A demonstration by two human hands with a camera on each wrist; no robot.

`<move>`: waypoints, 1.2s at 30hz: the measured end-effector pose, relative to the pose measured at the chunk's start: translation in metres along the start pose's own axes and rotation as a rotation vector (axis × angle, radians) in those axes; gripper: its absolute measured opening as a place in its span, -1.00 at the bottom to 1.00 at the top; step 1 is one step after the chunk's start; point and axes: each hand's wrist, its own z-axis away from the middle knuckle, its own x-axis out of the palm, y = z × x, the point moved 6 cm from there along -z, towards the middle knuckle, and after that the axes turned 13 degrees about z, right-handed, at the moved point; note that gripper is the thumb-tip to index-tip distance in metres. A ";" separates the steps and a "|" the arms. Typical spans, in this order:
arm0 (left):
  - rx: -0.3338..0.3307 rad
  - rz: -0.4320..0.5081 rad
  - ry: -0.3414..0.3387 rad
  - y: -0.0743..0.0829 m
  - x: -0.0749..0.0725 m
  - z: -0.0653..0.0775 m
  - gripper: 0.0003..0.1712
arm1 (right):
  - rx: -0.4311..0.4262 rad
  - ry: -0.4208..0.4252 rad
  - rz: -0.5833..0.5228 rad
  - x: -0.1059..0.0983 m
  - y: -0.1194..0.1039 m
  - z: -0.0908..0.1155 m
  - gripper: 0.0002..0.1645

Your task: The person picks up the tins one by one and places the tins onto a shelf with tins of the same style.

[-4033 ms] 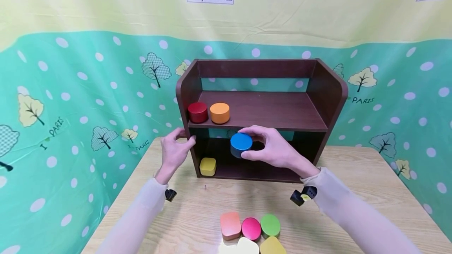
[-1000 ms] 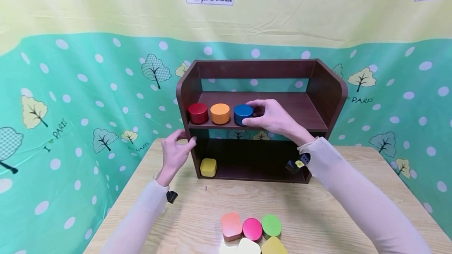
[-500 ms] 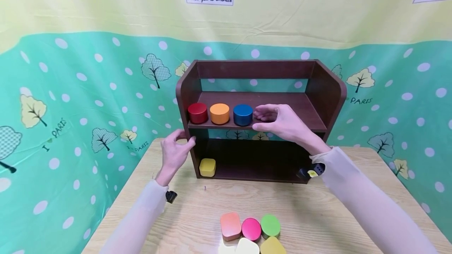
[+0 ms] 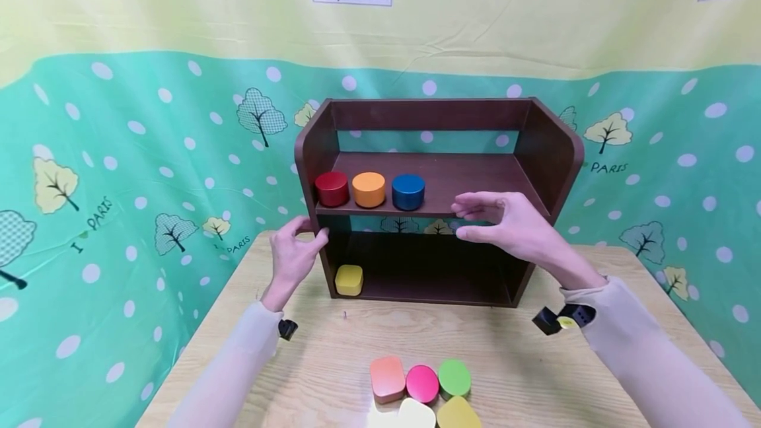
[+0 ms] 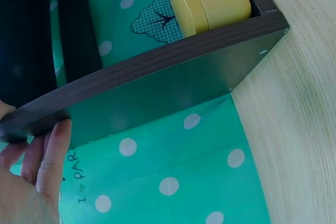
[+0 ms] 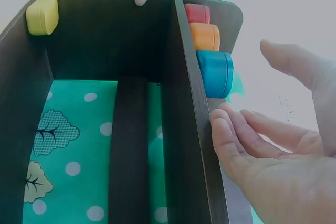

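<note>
My left hand (image 4: 295, 253) holds the left side panel of a dark brown two-tier shelf (image 4: 425, 102); in the left wrist view its fingers (image 5: 52, 163) lie against the outer face and the thumb is across the edge. My right hand (image 4: 514, 226) is in front of the shelf's right half, fingers apart from the thumb, holding nothing. Nearest to it on the upper tier is a round blue tin (image 4: 408, 192). Left of that stand a round orange tin (image 4: 368, 189) and a round dark red tin (image 4: 331, 189). A yellow square tin (image 4: 349, 280) sits in the lower tier's left corner.
On the wooden table (image 4: 309, 362) near the front are a salmon square tin (image 4: 388, 378), a pink round tin (image 4: 423, 384), a green round tin (image 4: 454, 378), a white tin (image 4: 417, 413) and a yellow tin (image 4: 458, 413). A patterned curtain (image 4: 148, 170) hangs behind the shelf.
The right hand set the blue tin on the upper tier beside the orange one, let go of it and drew back to the right. The left hand has stayed on the side panel.
</note>
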 end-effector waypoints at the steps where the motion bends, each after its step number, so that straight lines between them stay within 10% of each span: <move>1: -0.002 -0.001 0.000 0.000 0.000 0.000 -0.79 | -0.001 -0.004 -0.001 0.000 0.001 0.003 -0.30; 36: 0.000 -0.001 0.011 0.000 0.002 0.001 -0.82 | -0.194 -0.245 -0.174 0.069 0.074 0.060 -0.34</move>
